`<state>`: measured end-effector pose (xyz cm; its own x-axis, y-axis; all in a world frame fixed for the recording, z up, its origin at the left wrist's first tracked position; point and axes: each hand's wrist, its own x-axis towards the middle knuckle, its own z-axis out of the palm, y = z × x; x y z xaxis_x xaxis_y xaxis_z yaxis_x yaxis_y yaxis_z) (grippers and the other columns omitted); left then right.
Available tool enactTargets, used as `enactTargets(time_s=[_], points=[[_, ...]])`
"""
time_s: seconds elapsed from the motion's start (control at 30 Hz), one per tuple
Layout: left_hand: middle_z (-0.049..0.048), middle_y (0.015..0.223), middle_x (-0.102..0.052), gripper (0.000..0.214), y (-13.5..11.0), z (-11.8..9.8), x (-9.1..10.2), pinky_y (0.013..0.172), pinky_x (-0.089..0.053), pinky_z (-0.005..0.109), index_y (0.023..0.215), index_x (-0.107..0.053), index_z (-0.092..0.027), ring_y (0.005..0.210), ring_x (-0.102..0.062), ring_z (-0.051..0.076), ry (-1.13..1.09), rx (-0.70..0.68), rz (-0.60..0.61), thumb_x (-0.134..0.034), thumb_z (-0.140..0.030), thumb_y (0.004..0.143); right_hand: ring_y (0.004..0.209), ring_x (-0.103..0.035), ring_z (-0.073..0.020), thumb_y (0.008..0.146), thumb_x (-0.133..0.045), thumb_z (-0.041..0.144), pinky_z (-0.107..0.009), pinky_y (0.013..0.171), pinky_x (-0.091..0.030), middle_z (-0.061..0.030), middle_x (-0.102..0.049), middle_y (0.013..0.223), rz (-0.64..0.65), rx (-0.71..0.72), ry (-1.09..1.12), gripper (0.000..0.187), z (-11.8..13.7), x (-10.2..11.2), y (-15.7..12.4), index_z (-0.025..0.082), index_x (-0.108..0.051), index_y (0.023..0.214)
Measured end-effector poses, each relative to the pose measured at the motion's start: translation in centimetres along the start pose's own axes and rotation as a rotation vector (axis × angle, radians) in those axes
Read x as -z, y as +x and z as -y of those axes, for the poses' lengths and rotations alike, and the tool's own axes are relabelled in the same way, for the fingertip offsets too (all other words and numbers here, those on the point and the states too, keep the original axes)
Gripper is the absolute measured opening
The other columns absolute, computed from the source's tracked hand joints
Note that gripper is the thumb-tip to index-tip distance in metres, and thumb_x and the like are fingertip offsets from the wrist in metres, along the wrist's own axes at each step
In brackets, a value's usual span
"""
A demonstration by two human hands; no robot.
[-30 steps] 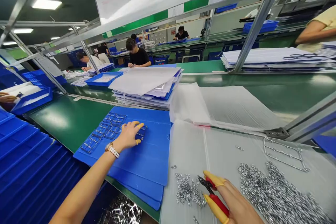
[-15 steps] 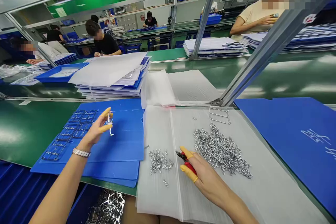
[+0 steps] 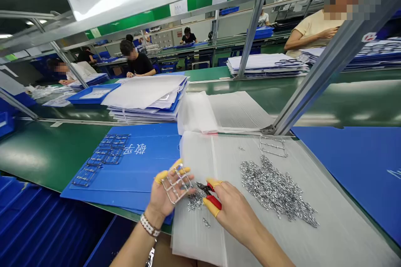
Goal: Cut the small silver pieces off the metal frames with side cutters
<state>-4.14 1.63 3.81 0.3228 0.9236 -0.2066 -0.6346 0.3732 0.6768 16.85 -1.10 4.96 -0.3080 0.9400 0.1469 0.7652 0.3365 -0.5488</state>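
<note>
Green tabletop (image 3: 28, 148) is carrying a silvery heap (image 3: 275, 192); left of that heap, the left hand (image 3: 160, 198) is holding a metal frame (image 3: 177, 184), the right hand (image 3: 234, 208) gripping cutters (image 3: 213, 202).

Snug yellow finger cots (image 3: 161, 176) cover the thumb and some fingers of the left hand (image 3: 161, 198); matching yellow cots (image 3: 214, 208) cap the thumb and forefinger of the right hand (image 3: 236, 206). A white band (image 3: 149, 225) with darker, reddish-brown patches circles the left wrist (image 3: 155, 216). Both forearms (image 3: 266, 242) are bare.
</note>
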Motion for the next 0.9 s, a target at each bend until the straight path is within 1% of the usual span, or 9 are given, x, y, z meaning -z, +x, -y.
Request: enactTargets(time_s=[0.07,0.1,0.17,0.23,0.33,0.5,0.57,0.7,0.9], points=[[0.0139,0.123,-0.059,0.052,0.1,1.1,-0.6,0.087,-0.043,0.052,0.128,-0.051,-0.018,0.110,-0.055,0.034,-0.051,0.007,0.036,-0.044,-0.038,0.081,0.090,-0.058,-0.0238,0.080,-0.051,0.025,-0.037,0.078,-0.044,-0.0080,-0.064,0.097,0.009,0.045,-0.046,0.032,1.1,-0.3,0.6,0.020,-0.056,0.111],[0.0141,0.121,-0.060,0.051,0.2,1.5,-0.8,0.086,-0.044,0.048,0.127,-0.052,-0.016,0.107,-0.057,0.032,-0.071,0.004,0.041,-0.044,-0.038,0.081,0.088,-0.058,-0.0237,0.080,-0.051,0.025,-0.037,0.076,-0.043,-0.0077,-0.063,0.095,0.017,0.062,-0.070,0.030,1.6,-0.4,0.9,0.020,-0.056,0.109],[0.0140,0.115,-0.063,0.052,0.3,2.0,-1.0,0.085,-0.045,0.042,0.125,-0.054,-0.015,0.100,-0.060,0.028,-0.104,-0.009,0.019,-0.041,-0.045,0.084,0.086,-0.057,-0.0240,0.080,-0.051,0.024,-0.037,0.074,-0.042,-0.0075,-0.063,0.091,0.032,0.076,-0.124,0.026,2.6,-0.6,1.5,0.020,-0.057,0.106],[0.0138,0.108,-0.066,0.060,0.4,2.4,-1.0,0.086,-0.044,0.040,0.122,-0.056,-0.013,0.095,-0.061,0.025,-0.129,-0.030,-0.028,-0.034,-0.056,0.086,0.084,-0.057,-0.0245,0.080,-0.051,0.024,-0.037,0.072,-0.041,-0.0079,-0.063,0.089,0.041,0.074,-0.175,0.023,3.5,-0.8,2.0,0.019,-0.058,0.102],[0.0130,0.104,-0.067,0.067,0.4,2.7,-0.8,0.087,-0.043,0.040,0.121,-0.058,-0.013,0.094,-0.061,0.025,-0.118,-0.072,-0.099,-0.031,-0.063,0.084,0.082,-0.057,-0.0249,0.080,-0.053,0.025,-0.036,0.069,-0.040,-0.0083,-0.063,0.089,0.060,0.076,-0.218,0.017,4.3,-1.0,2.5,0.019,-0.058,0.095],[0.0122,0.107,-0.067,0.066,0.3,3.2,-0.7,0.091,-0.040,0.041,0.121,-0.058,-0.015,0.100,-0.058,0.027,-0.039,-0.096,-0.153,-0.034,-0.064,0.083,0.082,-0.058,-0.0262,0.079,-0.055,0.026,-0.037,0.068,-0.039,-0.0084,-0.064,0.087,0.069,0.062,-0.242,0.010,4.9,-1.3,2.6,0.020,-0.057,0.085],[0.0122,0.107,-0.067,0.066,0.3,3.3,-0.8,0.094,-0.039,0.041,0.121,-0.058,-0.015,0.102,-0.057,0.027,-0.018,-0.106,-0.151,-0.035,-0.064,0.083,0.083,-0.058,-0.0262,0.078,-0.056,0.026,-0.037,0.069,-0.039,-0.0086,-0.064,0.088,0.067,0.057,-0.244,0.011,4.9,-1.3,2.6,0.020,-0.057,0.087],[0.0119,0.105,-0.067,0.064,0.2,3.6,-1.1,0.099,-0.034,0.041,0.120,-0.059,-0.015,0.106,-0.056,0.027,0.007,-0.136,-0.130,-0.036,-0.063,0.084,0.085,-0.058,-0.0266,0.079,-0.055,0.027,-0.037,0.069,-0.040,-0.0086,-0.065,0.091,0.113,0.049,-0.256,0.016,5.0,-1.2,2.6,0.020,-0.058,0.092],[0.0110,0.107,-0.067,0.063,0.2,3.7,-0.9,0.100,-0.034,0.042,0.119,-0.060,-0.016,0.106,-0.056,0.027,0.053,-0.160,-0.151,-0.035,-0.062,0.084,0.086,-0.059,-0.0273,0.080,-0.053,0.026,-0.038,0.070,-0.040,-0.0096,-0.066,0.093,0.126,0.037,-0.251,0.016,5.2,-0.9,2.6,0.019,-0.060,0.092]])
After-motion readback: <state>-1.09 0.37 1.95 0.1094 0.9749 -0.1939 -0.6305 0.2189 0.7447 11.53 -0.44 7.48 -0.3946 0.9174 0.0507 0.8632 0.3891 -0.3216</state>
